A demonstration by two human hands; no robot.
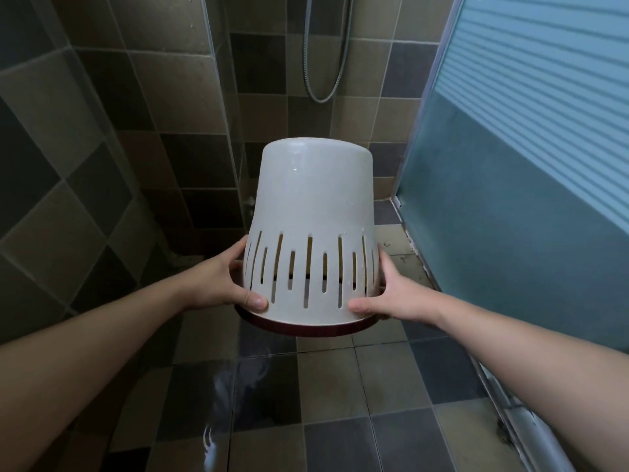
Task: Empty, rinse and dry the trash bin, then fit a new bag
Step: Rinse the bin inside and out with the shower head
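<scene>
White plastic, beaded with a few water drops, made up the trash bin (309, 212), which was held upside down in the air above the tiled floor (340, 396), its closed base uppermost and its dark red rim (299, 327) lowest. The left hand (221, 281) gripped the bin's slotted lower band on one side, thumb curled onto the wall near the rim; the right hand (391, 294) gripped the opposite side the same way. A shower hose (323, 63) hung on the wall behind the bin, and a frosted glass door (510, 199) stood to the bin's right. Water glistened on the floor below it. The bin looked light and stiff, yet probably slick while wet; the slots and the rim seemed the surest places to hold, since the smooth upper wall offered little purchase.
</scene>
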